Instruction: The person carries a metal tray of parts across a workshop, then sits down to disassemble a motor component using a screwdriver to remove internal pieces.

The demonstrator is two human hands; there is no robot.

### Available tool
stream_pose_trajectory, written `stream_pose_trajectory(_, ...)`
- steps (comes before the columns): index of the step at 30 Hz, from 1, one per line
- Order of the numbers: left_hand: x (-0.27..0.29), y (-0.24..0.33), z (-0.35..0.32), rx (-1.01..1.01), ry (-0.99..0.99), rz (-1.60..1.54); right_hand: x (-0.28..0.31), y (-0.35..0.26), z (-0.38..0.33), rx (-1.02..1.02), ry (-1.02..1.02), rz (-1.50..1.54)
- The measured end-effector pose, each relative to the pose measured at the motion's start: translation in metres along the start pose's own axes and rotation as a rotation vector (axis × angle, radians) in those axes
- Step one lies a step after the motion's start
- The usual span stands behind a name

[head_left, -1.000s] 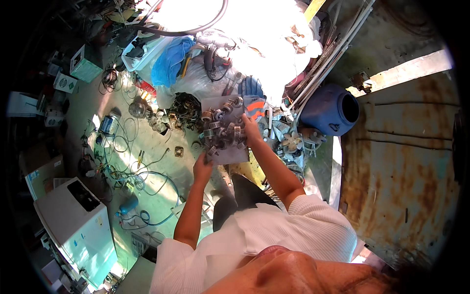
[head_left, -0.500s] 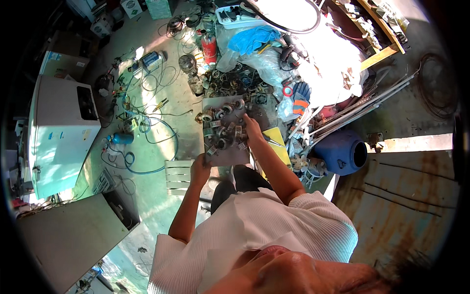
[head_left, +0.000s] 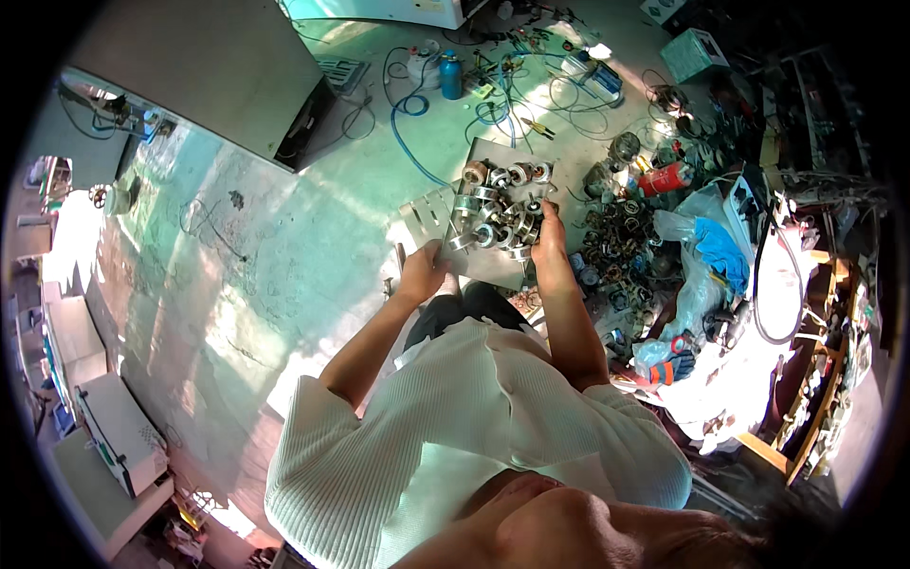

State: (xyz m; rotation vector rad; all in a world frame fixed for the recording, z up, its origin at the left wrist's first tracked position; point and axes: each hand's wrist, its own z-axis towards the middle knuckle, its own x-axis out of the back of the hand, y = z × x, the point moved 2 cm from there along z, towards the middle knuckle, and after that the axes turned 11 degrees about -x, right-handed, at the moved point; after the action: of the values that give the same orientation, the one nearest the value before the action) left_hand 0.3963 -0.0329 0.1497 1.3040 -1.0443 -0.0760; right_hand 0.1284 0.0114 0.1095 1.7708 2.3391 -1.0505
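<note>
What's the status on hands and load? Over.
Left hand grips plate by near left corner. Right hand grips its right edge. Metal parts on top. Blue hose on floor beyond.

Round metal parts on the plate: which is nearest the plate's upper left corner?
The brownish one at the upper left end of the cluster; the others on the plate lie farther right or lower.

A board (head_left: 500, 271) is held between the left hand (head_left: 423, 272) and the right hand (head_left: 551, 230); metal parts (head_left: 488, 211) are borne on it. Slats (head_left: 424, 217) are seen just ahead of the left hand. A hose (head_left: 405, 151) and a cylinder (head_left: 450, 76) are placed farther ahead of both hands. Right of the right hand a heap (head_left: 621, 242) is spread, an extinguisher (head_left: 666, 178) beyond, a glove (head_left: 671, 369) behind.
</note>
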Motion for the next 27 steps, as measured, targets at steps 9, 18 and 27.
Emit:
stream_pose_trajectory(9,0.065,-0.048,-0.078,0.312,0.465,-0.078,-0.18,0.079,-0.007,-0.264,-0.267,-0.534)
stream_pose_trajectory(18,0.162,-0.143,-0.157,0.521,0.725,-0.351,-0.328,0.248,0.005,-0.273,-0.461,-0.841)
stream_pose_trajectory(27,0.332,-0.265,-0.26,0.64,0.769,-0.312,-0.479,0.447,-0.066,-0.424,-0.679,-0.732)
